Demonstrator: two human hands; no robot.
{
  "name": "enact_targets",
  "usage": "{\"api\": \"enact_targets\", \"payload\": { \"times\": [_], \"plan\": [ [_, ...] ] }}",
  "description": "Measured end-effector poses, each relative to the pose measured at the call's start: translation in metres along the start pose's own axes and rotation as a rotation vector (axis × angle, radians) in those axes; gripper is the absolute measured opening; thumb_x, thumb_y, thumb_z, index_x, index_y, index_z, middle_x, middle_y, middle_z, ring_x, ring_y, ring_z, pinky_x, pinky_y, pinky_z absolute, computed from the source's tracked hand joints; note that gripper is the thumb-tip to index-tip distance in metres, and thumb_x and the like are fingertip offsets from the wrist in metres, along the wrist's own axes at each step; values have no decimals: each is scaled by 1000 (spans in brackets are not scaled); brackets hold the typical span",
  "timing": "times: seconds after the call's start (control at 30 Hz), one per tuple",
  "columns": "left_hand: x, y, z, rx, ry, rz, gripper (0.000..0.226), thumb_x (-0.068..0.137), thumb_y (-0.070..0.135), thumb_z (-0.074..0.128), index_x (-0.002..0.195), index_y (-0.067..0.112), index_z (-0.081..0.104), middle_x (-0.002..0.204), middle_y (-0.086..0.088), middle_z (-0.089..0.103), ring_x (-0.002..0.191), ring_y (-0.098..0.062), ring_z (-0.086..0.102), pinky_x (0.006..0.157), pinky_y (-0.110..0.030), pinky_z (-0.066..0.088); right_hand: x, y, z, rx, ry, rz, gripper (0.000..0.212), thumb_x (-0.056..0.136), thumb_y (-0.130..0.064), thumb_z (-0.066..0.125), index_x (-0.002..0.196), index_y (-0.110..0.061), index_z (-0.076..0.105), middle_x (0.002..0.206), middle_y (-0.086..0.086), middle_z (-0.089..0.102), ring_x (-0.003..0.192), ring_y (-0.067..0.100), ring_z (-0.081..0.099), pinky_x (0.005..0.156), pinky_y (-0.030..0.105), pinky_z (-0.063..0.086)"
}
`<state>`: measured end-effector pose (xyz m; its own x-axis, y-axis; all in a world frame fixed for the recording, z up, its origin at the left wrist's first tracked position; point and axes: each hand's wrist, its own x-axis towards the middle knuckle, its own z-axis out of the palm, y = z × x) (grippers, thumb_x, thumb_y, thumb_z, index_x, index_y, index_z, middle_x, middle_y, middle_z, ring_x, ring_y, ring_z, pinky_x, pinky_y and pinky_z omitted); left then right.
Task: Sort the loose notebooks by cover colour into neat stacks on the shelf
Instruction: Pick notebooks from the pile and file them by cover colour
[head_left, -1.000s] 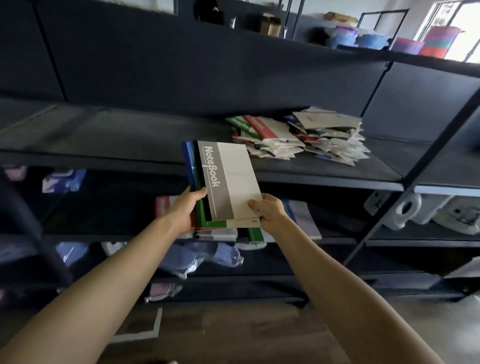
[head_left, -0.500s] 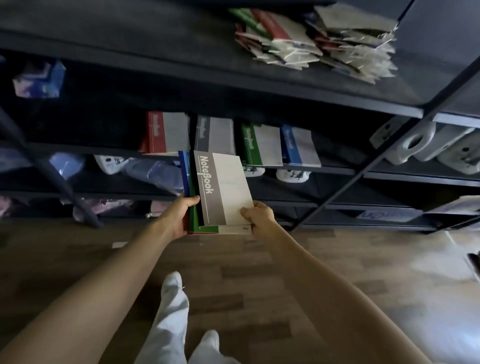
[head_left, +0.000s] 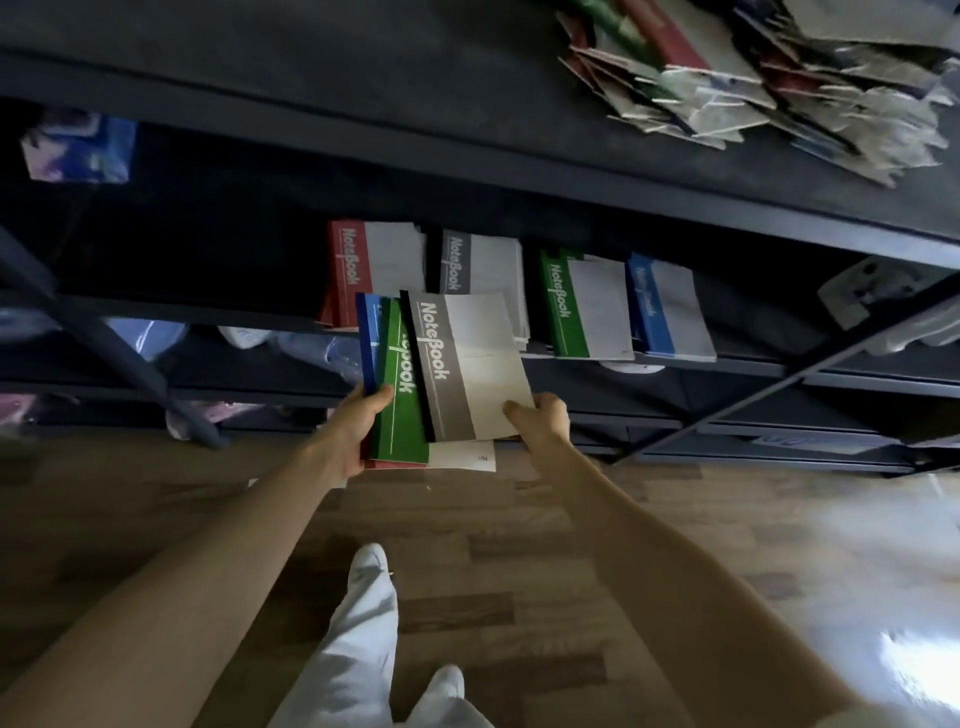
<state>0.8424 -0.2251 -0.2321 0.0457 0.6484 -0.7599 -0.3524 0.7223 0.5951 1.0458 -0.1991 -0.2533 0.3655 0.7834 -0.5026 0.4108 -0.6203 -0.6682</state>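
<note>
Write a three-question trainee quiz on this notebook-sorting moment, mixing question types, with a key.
1. True or false: the right hand holds nothing.
2. Which cover colour tops the held bundle? A red, B grey, C blue.
3. Fill in: left to right, the sorted piles run red stack, grey stack, ____, blue stack.
Key: 1 false, it pinches the bundle's top notebook; 2 B; 3 green stack.

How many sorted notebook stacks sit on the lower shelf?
4, in a row left to right: red stack, grey stack, green stack, blue stack. The held notebooks partly cover the red and grey ones; more could hide in shadow.
</note>
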Motion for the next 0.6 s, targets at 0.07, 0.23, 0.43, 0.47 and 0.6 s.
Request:
{"api": "enact_targets", "payload": {
  "times": [0.07,0.23,0.43,0.47,0.6],
  "plan": [
    [12,21,-8,-10,7,10,36,98,25,47,134,26,43,128,-14,55,104,-32,56,84,-51,46,17,-19,2,-122,56,-43,30,90,-19,56,115,-2,52,107,15,62,95,32,61,73,34,49],
    [40,61,-34,-4,28,46,37,99,24,45,135,18,43,124,-13,56,103,-31,55,81,-48,46,56,-58,11,-124,183,1,32,94,-10,49,125,0,46,123,21,57,111,36,56,88,38,46],
    [61,84,-52,-2,66,25,36,98,25,46,133,16,44,127,-16,56,103,-32,56,84,-47,45,85,-74,25,-131,251,63,33,89,-1,48,121,-1,54,120,19,60,111,35,57,88,36,46],
    [64,85,-53,-1,65,18,37,98,25,46,134,15,44,127,-17,56,103,-32,56,84,-46,45,91,-75,28,-135,247,88,32,88,0,50,119,0,57,118,19,62,109,34,59,87,36,48],
    [71,85,-54,22,75,-16,40,98,23,47,137,14,42,129,-18,55,101,-31,56,83,-46,45,108,-79,37,-67,235,171,27,84,0,54,110,2,64,110,18,66,102,33,63,82,34,52]
  ]
}}
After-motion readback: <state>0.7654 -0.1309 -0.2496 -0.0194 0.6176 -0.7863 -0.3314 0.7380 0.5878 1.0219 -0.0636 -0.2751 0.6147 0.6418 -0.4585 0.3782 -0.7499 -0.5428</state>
